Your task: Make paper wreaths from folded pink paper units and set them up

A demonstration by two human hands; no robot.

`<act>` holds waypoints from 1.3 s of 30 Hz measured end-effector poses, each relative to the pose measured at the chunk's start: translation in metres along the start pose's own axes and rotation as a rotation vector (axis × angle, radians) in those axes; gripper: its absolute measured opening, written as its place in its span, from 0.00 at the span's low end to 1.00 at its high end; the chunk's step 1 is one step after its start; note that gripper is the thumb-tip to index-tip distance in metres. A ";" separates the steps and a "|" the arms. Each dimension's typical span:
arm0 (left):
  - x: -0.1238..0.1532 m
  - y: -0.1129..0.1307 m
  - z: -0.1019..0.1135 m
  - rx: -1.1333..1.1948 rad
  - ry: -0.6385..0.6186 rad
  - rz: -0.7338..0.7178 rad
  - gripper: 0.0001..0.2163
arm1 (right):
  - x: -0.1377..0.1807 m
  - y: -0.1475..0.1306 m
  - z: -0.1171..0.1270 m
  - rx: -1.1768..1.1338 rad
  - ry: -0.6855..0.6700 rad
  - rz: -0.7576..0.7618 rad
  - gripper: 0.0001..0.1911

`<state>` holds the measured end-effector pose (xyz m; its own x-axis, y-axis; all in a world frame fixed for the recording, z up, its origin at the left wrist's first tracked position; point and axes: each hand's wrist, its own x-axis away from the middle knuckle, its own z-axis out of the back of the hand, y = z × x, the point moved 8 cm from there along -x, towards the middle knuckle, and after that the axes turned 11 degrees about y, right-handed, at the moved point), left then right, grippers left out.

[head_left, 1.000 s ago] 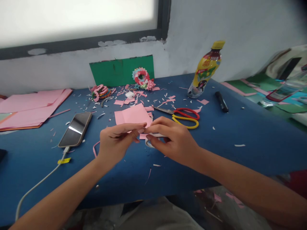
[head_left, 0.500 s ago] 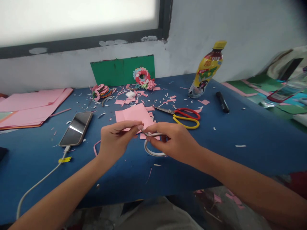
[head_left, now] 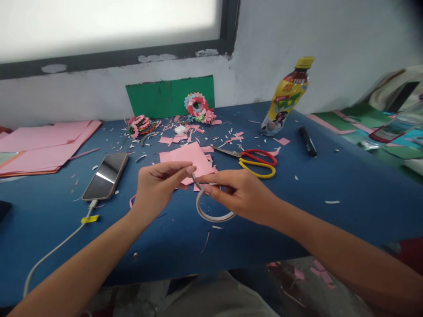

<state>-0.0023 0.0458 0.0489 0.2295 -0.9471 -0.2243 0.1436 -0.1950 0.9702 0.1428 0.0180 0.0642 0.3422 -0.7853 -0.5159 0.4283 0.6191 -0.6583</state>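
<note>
My right hand (head_left: 238, 188) is closed on a thin white roll of tape (head_left: 214, 218), whose ring hangs below the fingers. Between thumb and forefinger my left hand (head_left: 161, 182) pinches the loose end of the tape, and a short strip (head_left: 196, 181) runs from there to the roll. Just behind both hands lies a folded pink paper sheet (head_left: 191, 156), its near edge partly covered by the fingers. Scissors (head_left: 254, 160) with one red and one yellow handle rest to the right of the paper.
A phone (head_left: 105, 176) with a white cable lies left, near stacked pink paper (head_left: 49, 145). Paper scraps, cut-out rings (head_left: 140, 127) and a paper wreath (head_left: 196, 105) sit at the back. A drink bottle (head_left: 287, 97) and black marker (head_left: 307, 141) stand or lie right.
My left hand has drawn slightly up and away from the right, so a longer strip of tape shows. The tape ring has tilted and shows more fully below my right hand.
</note>
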 end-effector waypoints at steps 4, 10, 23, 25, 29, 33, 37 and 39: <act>-0.001 -0.001 -0.002 0.002 -0.024 0.032 0.08 | 0.000 -0.002 -0.001 -0.004 -0.013 0.024 0.14; -0.002 0.001 -0.003 -0.061 -0.058 0.055 0.08 | 0.000 0.001 -0.001 0.033 -0.074 -0.038 0.16; -0.006 -0.001 -0.003 -0.038 -0.124 0.063 0.08 | 0.007 0.003 -0.004 0.111 -0.302 -0.043 0.24; -0.007 -0.001 -0.002 -0.040 -0.126 0.059 0.10 | 0.006 0.002 -0.004 0.130 -0.294 -0.037 0.24; -0.009 -0.001 -0.001 -0.041 -0.128 0.050 0.10 | 0.006 0.001 -0.004 0.161 -0.279 -0.015 0.22; -0.012 -0.001 0.002 -0.013 -0.100 0.056 0.09 | 0.005 -0.001 -0.005 0.190 -0.282 0.023 0.20; -0.014 -0.001 0.003 0.011 -0.095 0.061 0.09 | 0.005 -0.003 -0.007 0.223 -0.274 0.077 0.18; -0.015 -0.002 0.004 0.003 -0.083 0.059 0.09 | 0.006 -0.003 -0.009 0.244 -0.257 0.106 0.18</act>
<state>-0.0099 0.0595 0.0505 0.1574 -0.9748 -0.1581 0.1291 -0.1384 0.9819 0.1362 0.0115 0.0587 0.5812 -0.7090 -0.3994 0.5553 0.7043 -0.4422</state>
